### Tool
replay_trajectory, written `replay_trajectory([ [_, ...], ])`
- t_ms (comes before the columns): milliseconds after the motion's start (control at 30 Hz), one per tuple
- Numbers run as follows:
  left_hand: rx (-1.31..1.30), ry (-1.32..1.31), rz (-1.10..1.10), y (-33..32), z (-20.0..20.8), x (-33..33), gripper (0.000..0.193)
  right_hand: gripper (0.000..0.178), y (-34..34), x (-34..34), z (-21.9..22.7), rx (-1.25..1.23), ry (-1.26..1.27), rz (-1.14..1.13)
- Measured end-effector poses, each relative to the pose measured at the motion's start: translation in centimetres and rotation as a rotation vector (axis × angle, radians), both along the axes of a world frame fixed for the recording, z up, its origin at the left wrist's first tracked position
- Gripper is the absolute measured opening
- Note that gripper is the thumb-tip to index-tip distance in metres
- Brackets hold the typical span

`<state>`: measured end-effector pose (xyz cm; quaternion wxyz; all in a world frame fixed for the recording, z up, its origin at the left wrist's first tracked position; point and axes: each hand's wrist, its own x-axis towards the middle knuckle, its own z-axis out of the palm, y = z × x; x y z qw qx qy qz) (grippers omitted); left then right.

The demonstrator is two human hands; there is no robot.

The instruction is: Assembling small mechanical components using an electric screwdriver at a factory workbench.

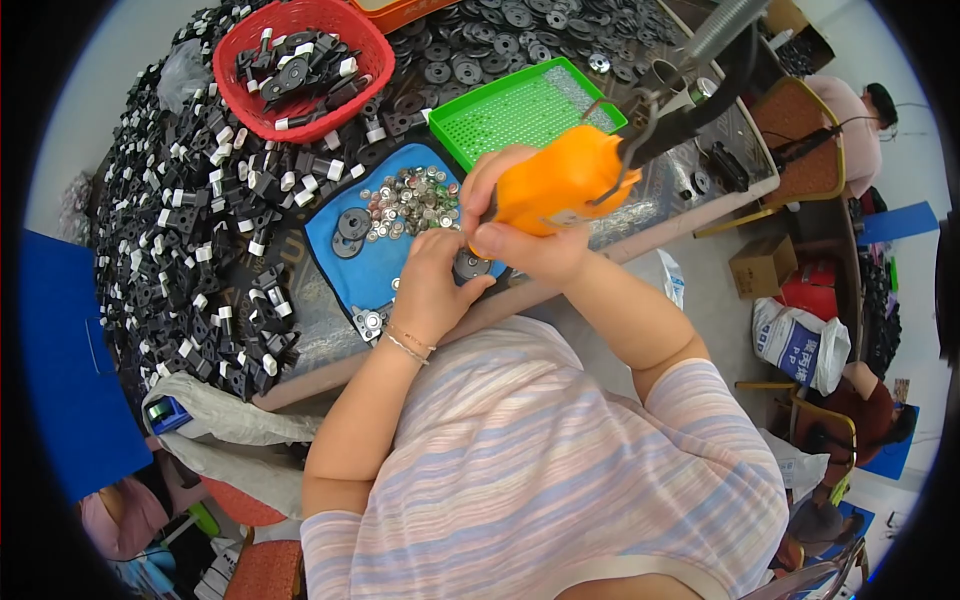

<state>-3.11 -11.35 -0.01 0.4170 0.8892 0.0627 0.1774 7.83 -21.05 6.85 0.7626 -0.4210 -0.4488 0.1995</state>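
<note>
My right hand point(540, 252) is wrapped round an orange power screwdriver point(560, 180), which hangs from above by a cord and spring. Its lower end points down at a round black disc point(471, 264) with a metal centre. My left hand point(430, 288) grips that disc at the near edge of a blue mat point(365, 275); the fingers partly cover it. On the mat lie many small round metal pieces point(415, 203) and a few black discs point(350, 228). A silver metal piece point(369, 321) rests near my left wrist.
A green perforated tray point(500, 115) stands beyond my right hand. Behind the mat is a red basket point(233, 85) of black-and-white parts. Heaps of black parts point(180, 240) cover the left side, and black discs point(510, 20) the far side. Other people sit at the right.
</note>
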Motion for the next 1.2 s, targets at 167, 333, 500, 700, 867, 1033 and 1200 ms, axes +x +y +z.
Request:
replay_trajectory([
  [167, -0.023, -0.023, -0.049, 0.3, -1.3, 0.1, 0.047, 0.022, 0.3, 0.0, -0.1, -0.042, -0.175, 0.036],
  [333, -0.043, 0.006, -0.018, 0.0, -0.5, 0.1, 0.044, 0.023, 0.7, 0.0, 0.6, -0.091, -0.066, 0.066],
  [500, 0.004, 0.095, 0.011, 0.0, 0.1, -0.2, 0.045, 0.025, -0.3, 2.1, 3.0, 0.082, 0.144, 0.102],
  [700, -0.005, 0.097, 0.027, -0.1, 0.2, -0.2, 0.046, 0.020, -0.8, 5.0, 1.0, 0.061, 0.009, -0.139],
  [867, -0.007, 0.091, 0.016, 0.0, 0.2, -0.2, 0.045, 0.019, 0.1, 3.2, 0.3, -0.032, 0.017, -0.268],
  [1033, -0.018, 0.066, 0.018, 0.0, 0.3, -0.2, 0.045, 0.022, 1.5, 1.4, 0.4, 0.028, 0.066, -0.122],
  [1200, -0.006, 0.059, 0.034, -0.1, 0.2, -0.3, 0.044, 0.024, 1.1, 2.8, 0.9, 0.035, 0.111, -0.194],
])
